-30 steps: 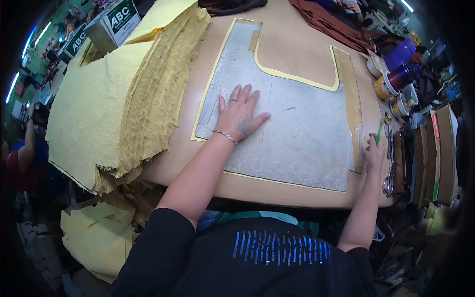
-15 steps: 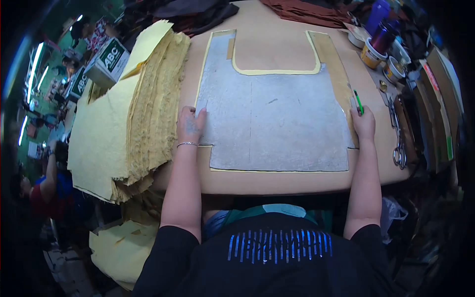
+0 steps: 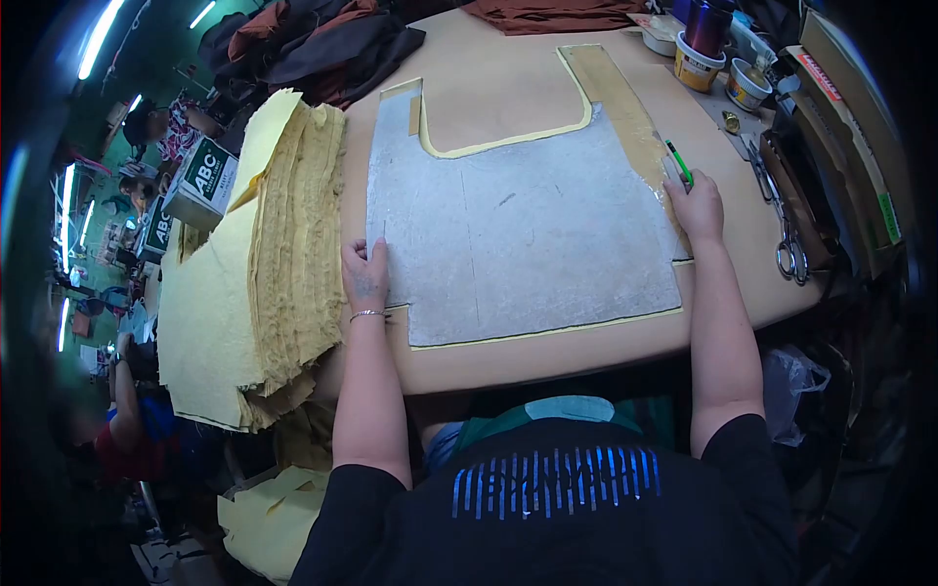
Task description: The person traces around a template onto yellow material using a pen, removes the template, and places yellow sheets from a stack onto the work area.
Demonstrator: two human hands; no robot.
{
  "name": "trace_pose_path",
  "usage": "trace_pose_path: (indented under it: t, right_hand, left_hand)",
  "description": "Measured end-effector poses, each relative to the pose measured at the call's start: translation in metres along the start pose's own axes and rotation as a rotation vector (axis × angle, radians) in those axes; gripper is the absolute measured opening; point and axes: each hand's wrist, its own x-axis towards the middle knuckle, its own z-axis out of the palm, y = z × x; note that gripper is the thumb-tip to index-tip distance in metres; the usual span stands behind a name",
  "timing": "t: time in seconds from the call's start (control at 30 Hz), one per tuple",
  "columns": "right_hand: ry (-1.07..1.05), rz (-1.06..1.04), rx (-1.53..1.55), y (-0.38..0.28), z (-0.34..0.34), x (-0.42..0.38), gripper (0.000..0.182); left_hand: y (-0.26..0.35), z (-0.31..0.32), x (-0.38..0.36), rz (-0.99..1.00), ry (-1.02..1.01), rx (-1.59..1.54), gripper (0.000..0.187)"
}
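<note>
A large grey U-shaped template (image 3: 528, 234) lies flat on the tan-covered table, with a thin yellow sheet (image 3: 547, 330) showing along its edges beneath. My left hand (image 3: 363, 275) grips the template's left edge, thumb on top and fingers curled at the side. At the right edge, my right hand (image 3: 698, 207) is closed around a green pen (image 3: 679, 163) that points up and away. Its fingertips rest by the template's brown taped border (image 3: 625, 122), and I cannot make out whether they also pinch the edge.
A thick stack of yellow fibrous sheets (image 3: 293, 234) stands left, with an ABC box (image 3: 202, 183) behind it. Scissors (image 3: 782, 220) and tubs (image 3: 700, 63) lie right. Dark and rust cloth (image 3: 332, 49) is heaped at the back. Other people sit far left.
The whole view has tilted and shifted, so the template appears turned slightly. Both hands stay at its left and right edges, and the pen is still in my right hand.
</note>
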Motion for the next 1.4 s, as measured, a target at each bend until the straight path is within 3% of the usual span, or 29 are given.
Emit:
trace_pose_path:
  t: [0.33,0.73,1.4]
  right_hand:
    - [-0.001,0.006,-0.033,-0.003,0.004,0.005,0.037]
    - [0.010,-0.023,-0.033,0.004,0.011,0.010,0.037]
    - [0.008,-0.050,-0.028,0.007,0.011,0.011,0.035]
  left_hand:
    - [-0.002,0.004,0.007,0.148,-0.028,0.248,0.047]
    - [0.011,0.001,0.000,0.083,-0.027,0.322,0.047]
    - [0.007,0.003,-0.002,0.157,-0.002,0.391,0.046]
